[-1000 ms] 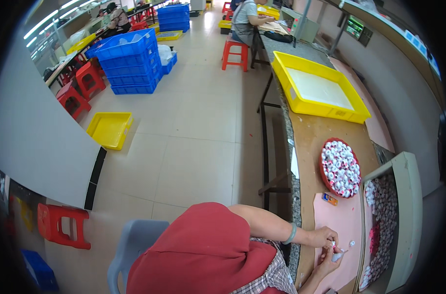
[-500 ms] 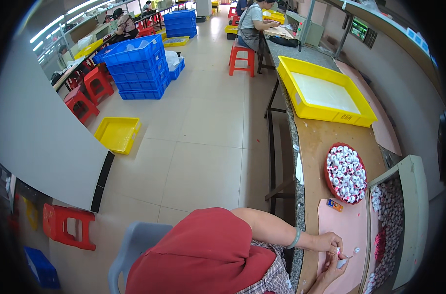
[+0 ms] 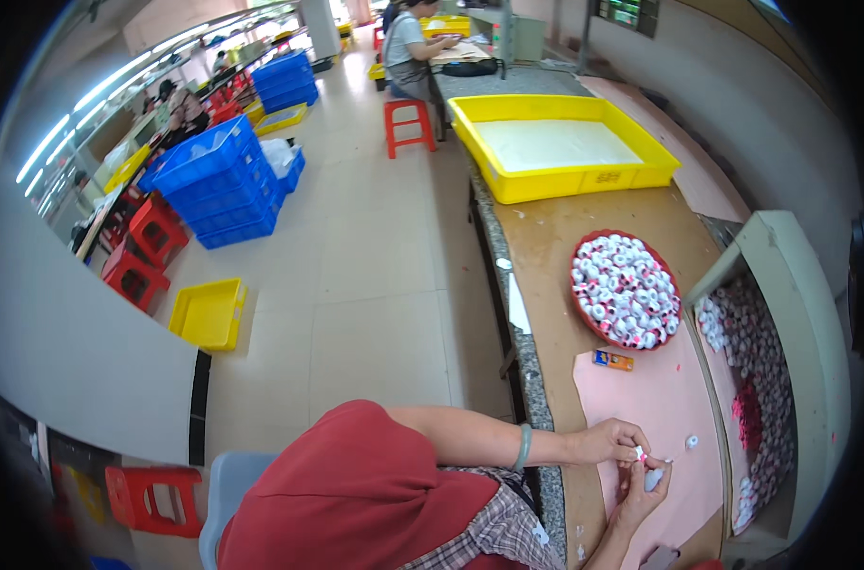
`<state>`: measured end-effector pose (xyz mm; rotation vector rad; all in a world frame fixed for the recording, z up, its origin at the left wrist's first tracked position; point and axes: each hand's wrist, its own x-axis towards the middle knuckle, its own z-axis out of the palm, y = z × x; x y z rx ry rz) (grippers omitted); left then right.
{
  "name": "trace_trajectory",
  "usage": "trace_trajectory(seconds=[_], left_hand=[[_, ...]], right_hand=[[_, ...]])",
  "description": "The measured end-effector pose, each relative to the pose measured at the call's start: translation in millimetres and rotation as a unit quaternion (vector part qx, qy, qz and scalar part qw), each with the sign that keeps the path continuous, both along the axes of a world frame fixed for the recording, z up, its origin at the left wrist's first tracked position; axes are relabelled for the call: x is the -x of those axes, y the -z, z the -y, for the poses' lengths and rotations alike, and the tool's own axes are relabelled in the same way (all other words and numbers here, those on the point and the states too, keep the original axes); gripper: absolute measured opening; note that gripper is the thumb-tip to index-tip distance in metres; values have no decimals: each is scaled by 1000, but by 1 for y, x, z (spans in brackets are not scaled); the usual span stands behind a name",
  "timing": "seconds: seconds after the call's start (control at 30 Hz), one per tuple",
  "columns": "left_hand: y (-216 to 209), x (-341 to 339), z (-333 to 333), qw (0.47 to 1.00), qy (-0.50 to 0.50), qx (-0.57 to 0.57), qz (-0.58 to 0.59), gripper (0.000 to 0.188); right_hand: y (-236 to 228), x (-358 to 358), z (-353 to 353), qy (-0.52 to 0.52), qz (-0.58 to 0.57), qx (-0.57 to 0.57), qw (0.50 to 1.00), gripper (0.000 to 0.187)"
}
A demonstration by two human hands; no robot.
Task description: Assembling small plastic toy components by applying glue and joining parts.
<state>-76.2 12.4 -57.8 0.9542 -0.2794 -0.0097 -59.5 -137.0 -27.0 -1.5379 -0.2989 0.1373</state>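
Over a pink sheet (image 3: 674, 404) on the workbench, my two hands meet around a tiny white and pink piece (image 3: 640, 455). My left hand (image 3: 607, 442), with a pale green bangle at the wrist, pinches this piece between thumb and fingertips. Just below, my right hand (image 3: 634, 501) is closed with its fingertips against the same piece. Something whitish (image 3: 653, 479) shows at its fingers; its kind is unclear. A loose white bead-like piece (image 3: 692, 442) lies on the sheet to the right. Beyond my hands, a round red bowl (image 3: 593, 329) is heaped with similar white and pink pieces.
A small orange and blue box (image 3: 613, 361) lies before the bowl. At right stands an open grey-green case (image 3: 807, 323) with many pieces inside. Farther along is a yellow tray (image 3: 565, 182). Blue crates (image 3: 227, 190) and red stools (image 3: 410, 123) stand on the floor; people sit beyond.
The whole view has shifted and turned, so the bench appears farther left. My hands stay together at the small piece, with the fingers slightly rearranged; a thin tip jutting from them earlier shows less.
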Motion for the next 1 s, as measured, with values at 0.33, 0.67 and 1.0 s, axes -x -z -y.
trace_trajectory(seconds=[0.33, 0.67, 1.0], left_hand=[[-6, 1, 4, 999, 13, -14, -40, 19], [-7, 4, 5, 998, 38, 0, -45, 21], [-21, 3, -16, 984, 104, 52, -135, 22]], right_hand=[[-6, 0, -2, 24, 8, 10, 1000, 18], [-7, 2, 4, 38, -10, 11, 999, 21], [-15, -7, 3, -29, -54, -94, 994, 9]])
